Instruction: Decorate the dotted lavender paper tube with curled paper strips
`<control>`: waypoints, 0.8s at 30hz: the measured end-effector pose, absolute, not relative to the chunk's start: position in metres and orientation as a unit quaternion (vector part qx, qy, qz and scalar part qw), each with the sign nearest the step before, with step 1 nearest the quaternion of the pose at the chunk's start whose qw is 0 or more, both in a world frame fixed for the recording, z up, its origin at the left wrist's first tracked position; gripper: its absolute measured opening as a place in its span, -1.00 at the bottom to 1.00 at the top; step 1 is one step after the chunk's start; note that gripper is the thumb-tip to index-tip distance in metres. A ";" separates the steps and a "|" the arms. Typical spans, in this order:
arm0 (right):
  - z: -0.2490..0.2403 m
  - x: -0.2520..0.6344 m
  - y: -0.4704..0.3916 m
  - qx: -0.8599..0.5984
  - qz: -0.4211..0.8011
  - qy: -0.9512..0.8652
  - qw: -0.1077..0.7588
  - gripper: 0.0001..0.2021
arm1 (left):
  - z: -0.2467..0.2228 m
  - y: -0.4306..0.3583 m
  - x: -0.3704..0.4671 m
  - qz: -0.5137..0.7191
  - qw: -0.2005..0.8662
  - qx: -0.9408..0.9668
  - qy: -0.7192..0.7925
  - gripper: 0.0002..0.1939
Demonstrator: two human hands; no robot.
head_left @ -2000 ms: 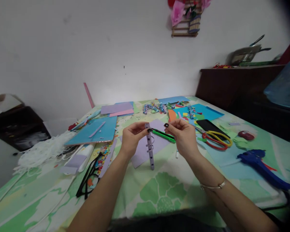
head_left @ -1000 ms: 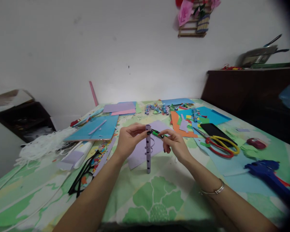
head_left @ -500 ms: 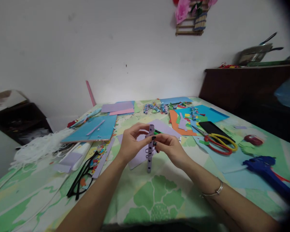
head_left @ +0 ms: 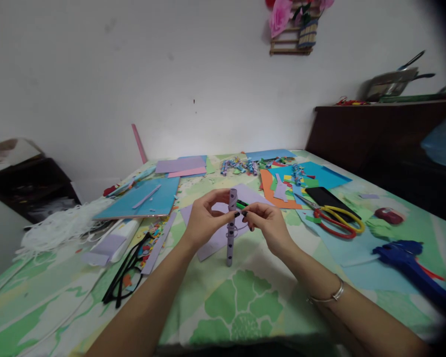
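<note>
My left hand point(head_left: 209, 218) is closed around the upper part of a purple paper tube point(head_left: 230, 243) with dark spots, which stands upright on the tablecloth. Thin purple paper curls point(head_left: 241, 230) loop out from the tube's middle. Just to the right of the tube, my right hand point(head_left: 266, 224) pinches with thumb and finger; the end of a thin curled strip appears to be between them, though it is very small. Behind the hands lie a purple paper sheet point(head_left: 208, 243) and a green and black pen-like item point(head_left: 241, 204), partly hidden.
To the right are scissors point(head_left: 338, 218), a black phone point(head_left: 332, 201) and a blue glue gun point(head_left: 412, 267). Black eyeglasses point(head_left: 128, 272), a blue folder point(head_left: 141, 197) and white cord point(head_left: 63, 223) lie left. Decorated paper tubes point(head_left: 251, 167) stand at the back.
My right hand has moved slightly right, away from the tube, and a curl now stretches out toward it. My left hand stays on the tube.
</note>
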State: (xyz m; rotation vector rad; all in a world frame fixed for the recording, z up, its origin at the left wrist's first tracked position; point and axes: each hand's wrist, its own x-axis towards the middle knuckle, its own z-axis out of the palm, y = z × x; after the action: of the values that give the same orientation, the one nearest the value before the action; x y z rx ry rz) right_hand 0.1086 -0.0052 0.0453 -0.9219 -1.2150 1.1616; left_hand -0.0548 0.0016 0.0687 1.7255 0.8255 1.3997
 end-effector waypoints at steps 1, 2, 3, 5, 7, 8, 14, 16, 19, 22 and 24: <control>0.045 0.109 -0.005 -0.396 0.491 -0.520 0.575 -0.91 | 0.069 0.002 -0.055 0.549 0.374 0.674 0.324 -0.56; 0.045 0.110 -0.005 -0.396 0.487 -0.524 0.576 -0.91 | 0.069 0.002 -0.054 0.550 0.373 0.672 0.326 -0.56; 0.045 0.110 -0.005 -0.394 0.483 -0.529 0.576 -0.90 | 0.069 0.002 -0.054 0.551 0.373 0.670 0.328 -0.55; 0.045 0.110 -0.006 -0.388 0.479 -0.540 0.574 -0.89 | 0.069 0.002 -0.054 0.551 0.374 0.666 0.335 -0.54; 0.045 0.110 -0.007 -0.382 0.478 -0.548 0.571 -0.88 | 0.070 0.002 -0.054 0.549 0.374 0.665 0.341 -0.52; 0.044 0.110 -0.007 -0.380 0.477 -0.551 0.570 -0.87 | 0.070 0.002 -0.054 0.547 0.374 0.666 0.343 -0.50; 0.043 0.108 -0.008 -0.368 0.468 -0.569 0.568 -0.85 | 0.068 0.003 -0.054 0.534 0.370 0.670 0.358 -0.46; 0.043 0.108 -0.008 -0.368 0.470 -0.567 0.568 -0.84 | 0.068 0.003 -0.054 0.519 0.374 0.676 0.366 -0.47; 0.042 0.109 -0.008 -0.364 0.482 -0.564 0.563 -0.84 | 0.068 0.004 -0.054 0.496 0.385 0.680 0.378 -0.53; 0.043 0.109 -0.009 -0.359 0.492 -0.565 0.557 -0.83 | 0.068 0.005 -0.054 0.494 0.387 0.673 0.392 -0.57; 0.043 0.110 -0.010 -0.361 0.493 -0.565 0.555 -0.82 | 0.067 0.006 -0.054 0.500 0.386 0.666 0.397 -0.59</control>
State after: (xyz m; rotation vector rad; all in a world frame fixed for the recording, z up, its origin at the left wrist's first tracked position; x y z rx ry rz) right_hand 0.1096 -0.0096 0.0433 -0.8519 -1.3343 1.1642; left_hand -0.0537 0.0058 0.0665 1.6961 1.0113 1.2738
